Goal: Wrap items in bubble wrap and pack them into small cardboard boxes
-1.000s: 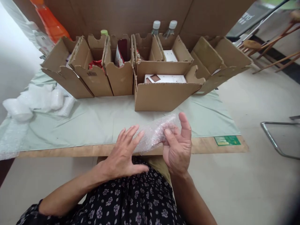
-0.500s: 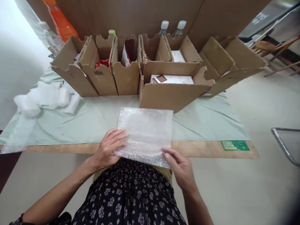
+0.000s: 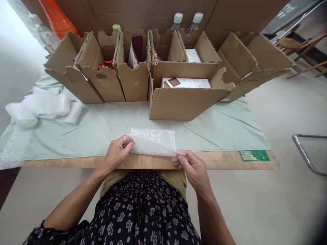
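Note:
A clear sheet of bubble wrap [image 3: 155, 137] lies at the front of the table, its near edge lifted and folded back over the rest. My left hand [image 3: 119, 149] pinches the left end of that raised edge between thumb and fingers. At the right end, my right hand [image 3: 190, 165] is closed on the other corner in the same way. Between the two hands the raised edge runs slantwise, lower on the right. Whether anything lies under the fold cannot be made out.
Several open cardboard boxes [image 3: 136, 81] stand along the back, one holding white boxes [image 3: 189, 83]. Rolled bubble wrap [image 3: 48, 103] is heaped at the left. Two capped bottles [image 3: 195, 22] and an orange bottle [image 3: 57, 20] stand behind. A green card [image 3: 254, 156] lies on the front edge.
The bubble wrap was spread out flat with both hands resting on its sides. Now its near edge is raised and folded away from me, both hands pinching its corners.

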The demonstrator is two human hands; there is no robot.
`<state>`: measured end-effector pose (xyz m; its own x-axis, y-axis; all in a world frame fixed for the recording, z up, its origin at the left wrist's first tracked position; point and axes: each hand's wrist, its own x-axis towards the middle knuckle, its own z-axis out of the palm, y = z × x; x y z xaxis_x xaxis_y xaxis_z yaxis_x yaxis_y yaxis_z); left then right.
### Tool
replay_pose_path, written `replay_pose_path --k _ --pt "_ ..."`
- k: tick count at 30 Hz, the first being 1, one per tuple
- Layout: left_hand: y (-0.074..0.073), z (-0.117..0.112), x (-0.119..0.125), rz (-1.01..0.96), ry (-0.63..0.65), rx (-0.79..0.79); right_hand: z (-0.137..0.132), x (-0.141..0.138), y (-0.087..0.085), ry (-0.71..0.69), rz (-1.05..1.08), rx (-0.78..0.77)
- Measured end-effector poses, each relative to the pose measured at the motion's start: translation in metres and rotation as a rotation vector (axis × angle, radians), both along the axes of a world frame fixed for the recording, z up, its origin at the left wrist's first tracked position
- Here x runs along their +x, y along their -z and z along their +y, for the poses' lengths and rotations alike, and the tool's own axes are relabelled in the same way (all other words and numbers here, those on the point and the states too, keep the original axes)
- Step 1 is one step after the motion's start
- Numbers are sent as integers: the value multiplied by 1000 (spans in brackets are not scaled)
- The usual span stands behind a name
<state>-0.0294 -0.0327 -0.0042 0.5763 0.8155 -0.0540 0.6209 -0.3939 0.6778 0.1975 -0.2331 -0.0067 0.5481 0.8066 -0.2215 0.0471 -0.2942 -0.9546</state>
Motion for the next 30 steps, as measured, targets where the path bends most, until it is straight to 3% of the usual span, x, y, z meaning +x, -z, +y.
replay_pose_path --k 3,7,13,17,20,24,27,30 --pt "9 5 11 165 -30 129 28 7 10 64 -371 -129" --pt "14 7 18 257 -53 169 44 15 27 69 -791 -224" --pt "10 13 19 422 -99 262 53 20 39 102 -1072 -276" --pt "5 18 19 477 -19 175 65 19 34 65 -890 -201" --pt "-5 24 18 398 62 178 60 9 24 87 -491 -72" --pt "-23 44 28 363 157 294 34 -28 11 84 10 -9" --pt "-25 60 51 391 311 381 19 -59 9 -12 140 -77" --pt "-14 63 65 396 335 407 15 -76 13 -37 137 -114"
